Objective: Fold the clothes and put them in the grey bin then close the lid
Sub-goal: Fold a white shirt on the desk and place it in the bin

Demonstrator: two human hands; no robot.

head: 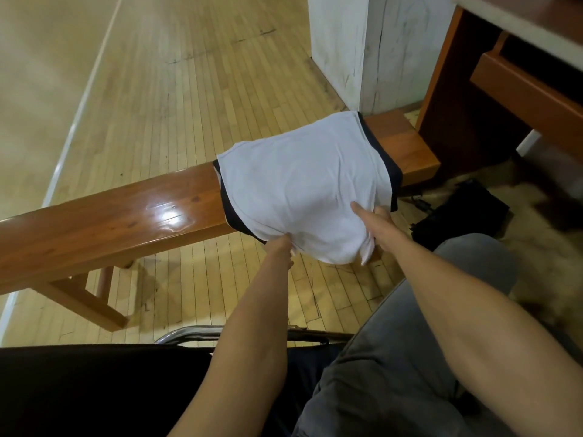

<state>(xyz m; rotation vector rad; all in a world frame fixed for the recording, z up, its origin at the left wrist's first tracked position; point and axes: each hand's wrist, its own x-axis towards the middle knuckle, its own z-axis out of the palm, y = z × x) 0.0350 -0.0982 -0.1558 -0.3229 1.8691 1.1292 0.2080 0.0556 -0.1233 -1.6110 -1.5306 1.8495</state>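
White cotton garment [303, 181], dark cloth showing along its two side edges, draped across the wooden bench [110, 222] close to its right end, near hem hanging off the bench's near edge. Left hand [281, 247] and right hand [377, 223]: each grip closed on a bunch of that hanging hem, one at either corner. Step in hand, by my reckoning: a fold of this piece, hem to be carried up and over toward the far edge with corners level; grey bin and lid not in sight, so stowing is yet to do.
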